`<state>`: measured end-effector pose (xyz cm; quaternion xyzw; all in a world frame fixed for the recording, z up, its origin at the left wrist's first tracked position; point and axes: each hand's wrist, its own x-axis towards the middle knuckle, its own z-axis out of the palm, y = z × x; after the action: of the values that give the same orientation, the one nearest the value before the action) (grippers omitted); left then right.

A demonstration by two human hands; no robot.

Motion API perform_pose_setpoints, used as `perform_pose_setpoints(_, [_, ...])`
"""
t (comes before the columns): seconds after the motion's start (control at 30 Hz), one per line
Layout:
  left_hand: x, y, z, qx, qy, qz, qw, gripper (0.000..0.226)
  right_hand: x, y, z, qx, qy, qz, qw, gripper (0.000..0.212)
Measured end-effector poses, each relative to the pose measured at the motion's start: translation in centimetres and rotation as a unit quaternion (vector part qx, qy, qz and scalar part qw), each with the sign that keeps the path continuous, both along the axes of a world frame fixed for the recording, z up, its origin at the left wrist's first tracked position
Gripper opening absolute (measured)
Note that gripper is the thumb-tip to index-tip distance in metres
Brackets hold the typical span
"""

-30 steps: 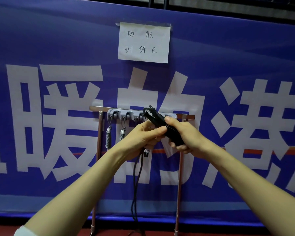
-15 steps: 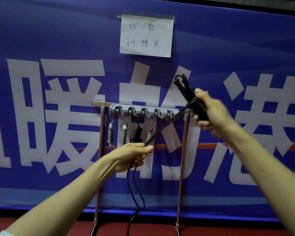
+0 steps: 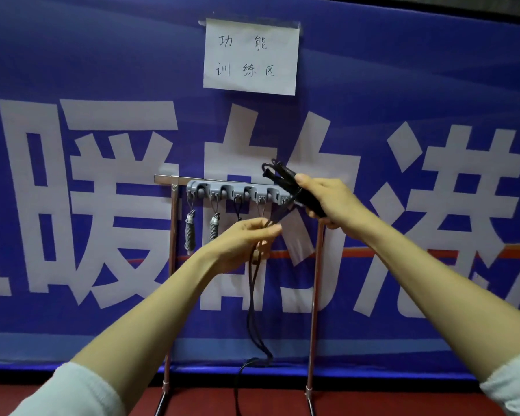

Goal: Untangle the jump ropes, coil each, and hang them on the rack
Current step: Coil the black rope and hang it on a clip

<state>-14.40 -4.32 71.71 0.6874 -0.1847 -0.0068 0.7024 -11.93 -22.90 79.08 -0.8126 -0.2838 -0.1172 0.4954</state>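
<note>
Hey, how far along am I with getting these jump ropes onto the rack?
Done: two grey handles hang from the left hooks of the rack, and the next hooks hold loops too. In hand: the right hand grips the black handles, and the left hand pinches the black cord, which trails uncoiled to the floor. Left: coil that rope and hang it.

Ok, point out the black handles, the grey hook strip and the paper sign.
black handles point(image 3: 282, 179): head view, on the shafts near their upper ends.
grey hook strip point(image 3: 212, 187): head view, bare face between the two left hooks.
paper sign point(image 3: 249, 57): head view, blank middle of the sheet.
</note>
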Motion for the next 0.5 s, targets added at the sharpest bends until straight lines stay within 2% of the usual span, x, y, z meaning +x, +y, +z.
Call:
perform_pose_setpoints(0.13, [0.0, -1.0, 1.5, -0.087, 0.047, -0.036, 0.994, 0.032, 0.7, 0.7, -0.6, -0.016, -0.034, 0.002, 0.999, 0.056])
perform_pose_setpoints(0.27, [0.0, -0.9, 0.8, -0.122, 0.121, -0.100, 0.980, 0.023, 1.3, 0.2, -0.9, -0.028, -0.058, -0.019, 0.998, 0.060])
perform_pose_setpoints(0.33, [0.1, -0.7, 0.5, -0.114, 0.140, -0.094, 0.979, 0.017, 1.1, 0.0, -1.1, -0.041, -0.071, -0.019, 0.996, 0.061])
perform_pose_setpoints(0.4, [0.0, -0.4, 0.4, -0.060, 0.106, -0.043, 0.992, 0.014, 0.4, -0.1, -1.0, -0.052, -0.080, -0.008, 0.995, 0.059])
perform_pose_setpoints(0.5, [-0.7, 0.4, 0.7, 0.047, -0.054, 0.056, 0.996, 0.005, -1.4, -0.3, -0.9, -0.063, -0.021, 0.059, 0.996, 0.054])
